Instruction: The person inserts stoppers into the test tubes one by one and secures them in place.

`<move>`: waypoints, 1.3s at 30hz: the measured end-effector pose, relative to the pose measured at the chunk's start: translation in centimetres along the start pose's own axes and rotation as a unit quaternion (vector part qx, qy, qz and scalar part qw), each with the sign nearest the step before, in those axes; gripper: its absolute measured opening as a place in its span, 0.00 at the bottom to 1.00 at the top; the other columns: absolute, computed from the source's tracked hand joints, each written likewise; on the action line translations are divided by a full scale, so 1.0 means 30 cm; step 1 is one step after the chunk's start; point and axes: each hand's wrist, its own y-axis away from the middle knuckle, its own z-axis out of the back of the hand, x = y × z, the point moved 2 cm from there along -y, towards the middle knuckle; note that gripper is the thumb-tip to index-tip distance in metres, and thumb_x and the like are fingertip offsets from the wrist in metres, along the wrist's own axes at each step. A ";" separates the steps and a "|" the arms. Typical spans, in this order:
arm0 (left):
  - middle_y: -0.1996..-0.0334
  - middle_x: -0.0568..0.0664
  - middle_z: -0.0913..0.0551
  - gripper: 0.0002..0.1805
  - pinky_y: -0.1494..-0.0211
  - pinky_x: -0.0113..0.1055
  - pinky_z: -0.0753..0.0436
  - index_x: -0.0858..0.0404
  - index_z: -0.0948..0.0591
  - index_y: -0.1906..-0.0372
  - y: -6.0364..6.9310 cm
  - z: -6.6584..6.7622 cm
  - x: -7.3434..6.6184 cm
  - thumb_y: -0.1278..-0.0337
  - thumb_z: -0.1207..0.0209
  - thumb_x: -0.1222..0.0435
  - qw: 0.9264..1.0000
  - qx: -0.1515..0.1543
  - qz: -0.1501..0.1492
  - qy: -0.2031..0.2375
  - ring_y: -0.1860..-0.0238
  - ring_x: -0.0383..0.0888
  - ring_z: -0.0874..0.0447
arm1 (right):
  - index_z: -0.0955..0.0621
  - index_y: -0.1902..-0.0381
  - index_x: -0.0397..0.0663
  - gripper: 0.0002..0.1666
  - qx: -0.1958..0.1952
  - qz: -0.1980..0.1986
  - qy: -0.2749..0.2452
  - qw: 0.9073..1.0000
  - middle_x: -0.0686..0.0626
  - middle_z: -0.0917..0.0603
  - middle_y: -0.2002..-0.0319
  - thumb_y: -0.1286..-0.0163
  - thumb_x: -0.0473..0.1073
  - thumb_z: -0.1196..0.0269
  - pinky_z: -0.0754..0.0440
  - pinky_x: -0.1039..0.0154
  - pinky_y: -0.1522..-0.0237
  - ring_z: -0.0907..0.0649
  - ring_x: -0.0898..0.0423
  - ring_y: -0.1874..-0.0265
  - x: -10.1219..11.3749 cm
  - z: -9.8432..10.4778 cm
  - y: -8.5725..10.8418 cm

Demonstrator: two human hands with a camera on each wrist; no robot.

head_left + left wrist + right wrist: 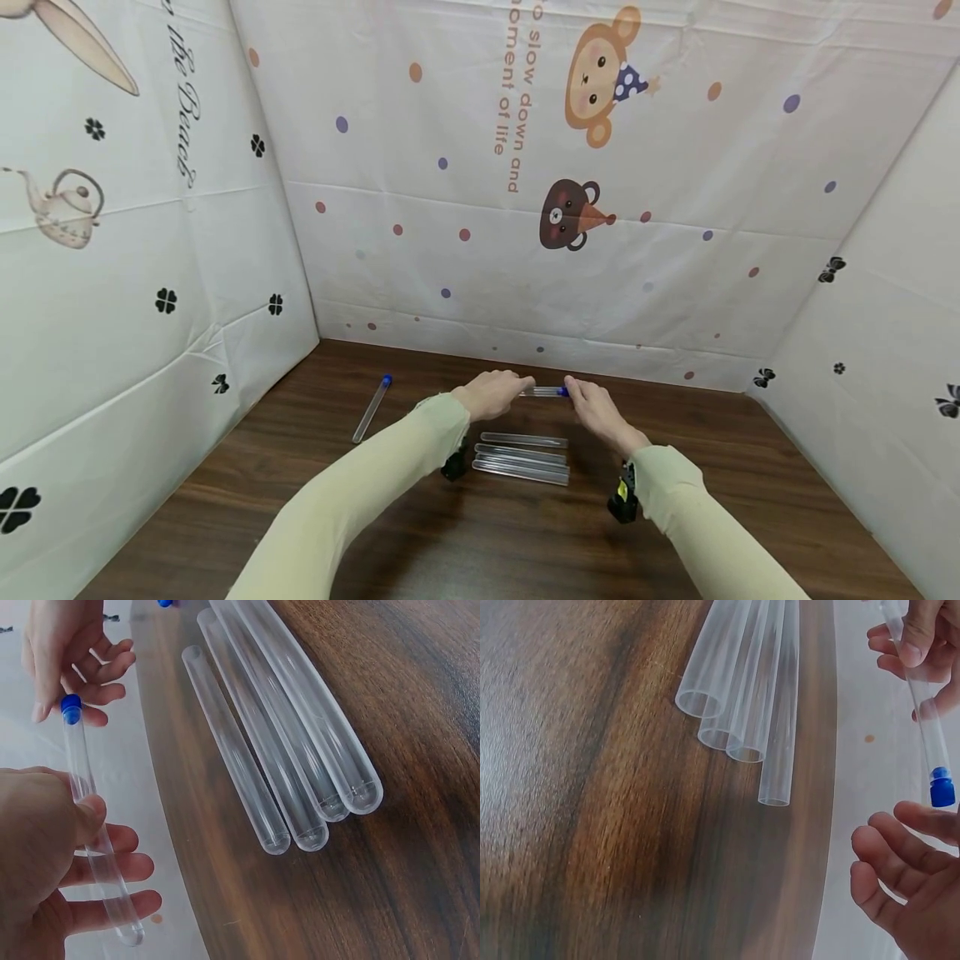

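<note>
Above the table my left hand [491,393] holds a clear test tube [76,754], its thumb pressing the tube against the fingers. A blue cap [71,706] sits in the tube's end, on the side facing my right hand [597,410]. That hand is beside the cap with its fingers loosely bent and spread; whether a fingertip touches the cap I cannot tell. Below both hands, several uncapped clear test tubes [521,462] lie side by side on the table. Their open ends [774,801] point right, their rounded ends [364,799] left.
Another test tube [371,412] with a blue cap lies apart on the left of the dark wooden table [750,500]. White printed sheets [480,275] stand behind the table and along both its sides. A black wrist camera [622,500] hangs under the right wrist.
</note>
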 end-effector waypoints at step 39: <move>0.53 0.47 0.15 0.20 0.55 0.32 0.18 0.53 0.25 0.42 0.010 -0.009 0.026 0.36 0.45 0.72 1.000 -0.013 0.011 0.021 0.55 0.41 0.16 | 0.30 0.75 0.39 0.25 -0.010 0.016 -0.002 1.000 0.51 0.31 0.82 0.21 0.50 0.57 0.33 0.66 0.76 0.31 0.58 0.82 0.027 -0.019 -0.010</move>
